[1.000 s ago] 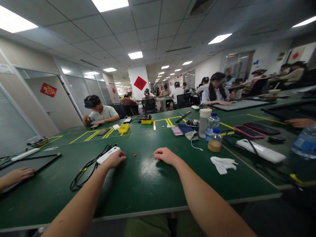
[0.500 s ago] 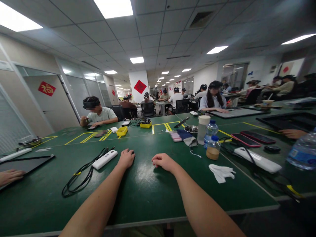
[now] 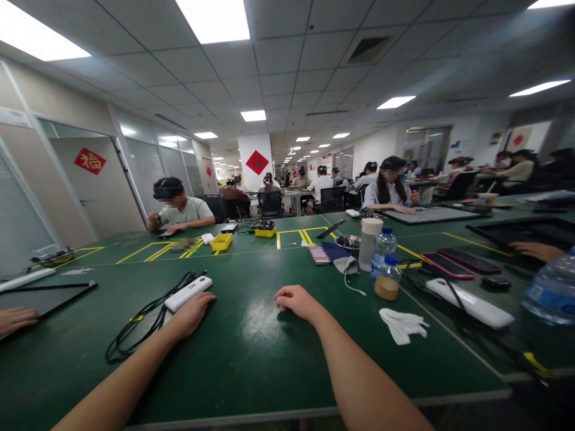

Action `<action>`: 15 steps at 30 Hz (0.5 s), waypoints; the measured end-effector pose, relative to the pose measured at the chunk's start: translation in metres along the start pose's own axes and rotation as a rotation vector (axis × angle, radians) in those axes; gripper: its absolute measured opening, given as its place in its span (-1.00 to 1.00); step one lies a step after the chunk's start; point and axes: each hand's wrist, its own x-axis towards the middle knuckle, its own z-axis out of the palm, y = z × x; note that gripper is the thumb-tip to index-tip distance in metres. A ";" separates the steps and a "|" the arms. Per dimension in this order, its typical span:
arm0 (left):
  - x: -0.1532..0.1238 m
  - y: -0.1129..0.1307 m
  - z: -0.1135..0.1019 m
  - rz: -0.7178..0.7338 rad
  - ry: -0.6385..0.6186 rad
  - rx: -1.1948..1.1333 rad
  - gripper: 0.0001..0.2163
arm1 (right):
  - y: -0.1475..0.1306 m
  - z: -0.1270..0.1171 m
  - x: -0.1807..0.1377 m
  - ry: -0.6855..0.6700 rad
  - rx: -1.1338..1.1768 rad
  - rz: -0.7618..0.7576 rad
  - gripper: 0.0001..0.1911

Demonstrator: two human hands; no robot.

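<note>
My left hand (image 3: pixel 194 312) lies palm down on the green table, right against the near long side of a white power bank (image 3: pixel 187 293). Its fingers reach forward, loosely extended, and do not wrap round the power bank; the palm side is hidden. A coiled black cable (image 3: pixel 135 329) with a yellow tag lies left of the power bank. My right hand (image 3: pixel 297 300) rests on its side on the table, fingers curled in toward the thumb, with nothing visible in them. Nearest on its right is a crumpled white glove or cloth (image 3: pixel 403 325).
Right of centre stand a frosted tumbler (image 3: pixel 371 242), a blue-capped bottle with brown liquid (image 3: pixel 387 278) and another bottle. Further right lie two phones (image 3: pixel 447 265) and another white power bank (image 3: pixel 469 303). Yellow trays (image 3: pixel 221 242) stand ahead. Co-workers sit around; one's hand (image 3: pixel 17 320) shows at left.
My left hand has moved left and slightly nearer, up against the power bank, which has shifted slightly left in view. My right hand has barely moved. The view has tilted slightly.
</note>
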 end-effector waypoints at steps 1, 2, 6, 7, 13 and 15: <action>-0.012 -0.008 -0.004 -0.024 0.002 0.007 -0.64 | -0.001 0.000 0.000 -0.001 -0.003 0.000 -0.81; -0.023 -0.015 -0.008 -0.060 0.010 0.018 -0.65 | -0.001 0.000 -0.001 -0.003 -0.006 -0.002 -0.81; -0.063 -0.040 -0.017 -0.164 0.040 0.088 -0.69 | -0.001 0.000 -0.001 0.004 -0.010 -0.003 -0.81; -0.070 -0.044 -0.017 -0.164 0.057 0.092 -0.69 | 0.000 0.000 0.000 0.008 -0.010 -0.002 -0.81; -0.076 -0.039 -0.010 -0.158 0.101 0.098 -0.63 | 0.000 0.001 0.002 0.014 -0.010 -0.013 -0.82; -0.067 -0.027 -0.006 -0.192 0.113 0.126 -0.61 | 0.001 0.000 0.002 0.014 -0.013 -0.014 -0.82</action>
